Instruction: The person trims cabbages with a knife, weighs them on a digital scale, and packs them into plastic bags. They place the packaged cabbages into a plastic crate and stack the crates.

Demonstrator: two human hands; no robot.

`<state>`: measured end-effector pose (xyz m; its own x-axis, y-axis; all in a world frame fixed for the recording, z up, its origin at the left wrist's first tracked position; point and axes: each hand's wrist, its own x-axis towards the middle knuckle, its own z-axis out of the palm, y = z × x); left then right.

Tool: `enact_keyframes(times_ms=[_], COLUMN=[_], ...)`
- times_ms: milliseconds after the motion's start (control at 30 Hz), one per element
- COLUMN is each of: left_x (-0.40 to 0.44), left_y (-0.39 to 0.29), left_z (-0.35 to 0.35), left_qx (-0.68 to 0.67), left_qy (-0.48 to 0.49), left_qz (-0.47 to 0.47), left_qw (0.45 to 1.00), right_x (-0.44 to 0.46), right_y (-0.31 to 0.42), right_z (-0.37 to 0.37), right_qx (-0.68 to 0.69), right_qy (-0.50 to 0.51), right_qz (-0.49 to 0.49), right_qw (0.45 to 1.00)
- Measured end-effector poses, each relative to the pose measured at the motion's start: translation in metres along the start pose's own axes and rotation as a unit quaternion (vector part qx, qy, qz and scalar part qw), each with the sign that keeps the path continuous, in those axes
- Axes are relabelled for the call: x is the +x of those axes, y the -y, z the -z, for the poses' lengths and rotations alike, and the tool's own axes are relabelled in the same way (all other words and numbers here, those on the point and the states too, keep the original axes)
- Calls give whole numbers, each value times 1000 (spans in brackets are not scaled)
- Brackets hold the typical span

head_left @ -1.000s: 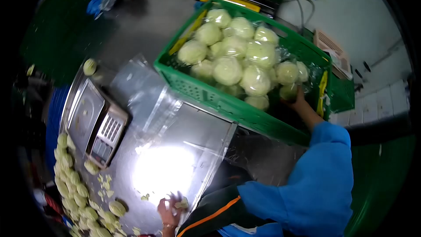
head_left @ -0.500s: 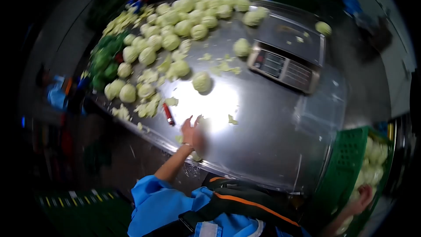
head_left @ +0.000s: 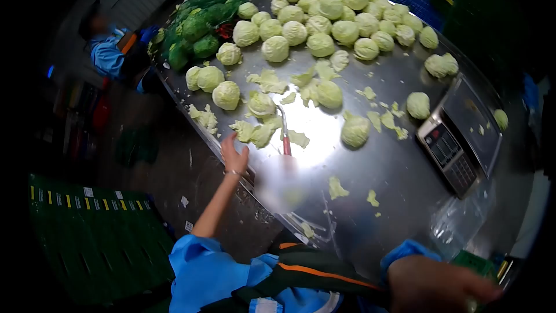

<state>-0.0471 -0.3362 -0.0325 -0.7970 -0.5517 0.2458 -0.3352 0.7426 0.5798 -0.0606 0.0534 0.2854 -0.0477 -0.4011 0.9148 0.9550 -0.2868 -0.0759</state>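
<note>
I see a red-handled curved knife [head_left: 286, 145] lying handle end nearest me, just right of crumpled, pale-green cabbage leaves [head_left: 253, 132].

No text, brand or number could be read. Small white labels [head_left: 88, 192] on the green crates [head_left: 87, 243] bore marks too blurred to make out, and the print on the control panel [head_left: 442, 146] of the scale [head_left: 463, 177] was too small.

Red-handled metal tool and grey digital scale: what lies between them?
One round, pale green cabbage lies between the tool and the scale, with loose leaf pieces near both; the head view shows this.
</note>
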Motion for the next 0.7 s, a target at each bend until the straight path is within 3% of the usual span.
enact_keyframes(times_ms=[67, 100, 133, 167, 267, 300, 400, 500, 567, 633, 700], left_x=[61, 92, 124, 149, 192, 199, 203, 174, 151, 126, 101], left_y=[43, 61, 72, 82, 50, 64, 81, 25, -12, -76, -109], left_z=[-9, -15, -21, -28, -30, -40, -55, -5, 31, 66, 61], left_qx=[-62, -90, -86, -84, -32, -82, -214, -371, -336, -380, -425], left_qy=[-40, -68, -78, -87, -90, -86, -62, 61, 183, 302, 350], left_qz=[131, 194, 229, 267, 258, 239, 198, 197, 41, -19, -99], left_qw=[989, 975, 966, 956, 961, 964, 955, 905, 923, 874, 829], right_x=[-55, -71, -68, -81, -165, -175, -169, -158, -140, -93, -116], right_y=[-10, -13, -15, -22, -61, -63, -54, -26, -2, 20, 33], right_z=[46, 67, 84, 95, 115, 123, 147, 185, 205, 235, 262], right_qx=[-161, -223, -288, -320, -411, -436, -371, -537, -488, -360, -210], right_qy=[-253, -397, -577, -627, -737, -760, -802, -723, -712, -762, -716], right_qz=[-43, -91, -141, -171, -257, -281, -206, -213, -97, 29, 73], right_qw=[953, 886, 751, 689, 471, 391, 420, 378, 495, 538, 661])
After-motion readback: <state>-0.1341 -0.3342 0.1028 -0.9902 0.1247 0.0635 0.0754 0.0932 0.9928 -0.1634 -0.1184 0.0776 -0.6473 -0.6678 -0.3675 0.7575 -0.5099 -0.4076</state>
